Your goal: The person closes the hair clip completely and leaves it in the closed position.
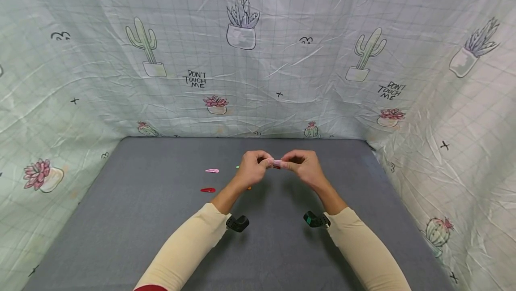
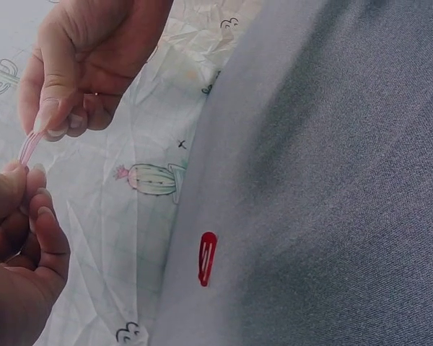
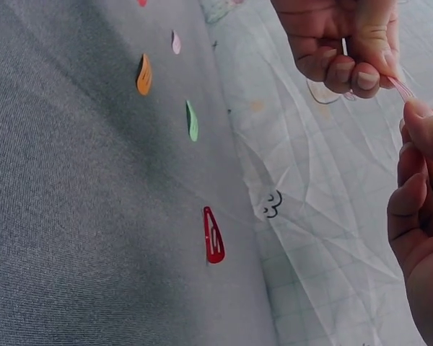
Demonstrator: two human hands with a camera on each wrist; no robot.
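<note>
A pink snap hair clip (image 1: 277, 162) is held up between both hands above the grey table. My left hand (image 1: 252, 168) pinches one end of it between thumb and fingertips. At the other end my right hand (image 1: 304, 167) pinches it the same way. In the left wrist view the pink clip (image 2: 29, 148) spans the short gap between the two thumbs, its ends hidden by the fingers. Below the hands, a red hair clip (image 3: 214, 236) lies on the table; the head view shows only part of it, just under the pink one.
To the left on the grey table (image 1: 161, 219) lie another pink clip (image 1: 212, 170) and another red clip (image 1: 208, 190). A green clip (image 3: 193, 121) and an orange clip (image 3: 143, 75) are partly hidden by the left arm in the head view. A patterned curtain (image 1: 282, 67) surrounds the table.
</note>
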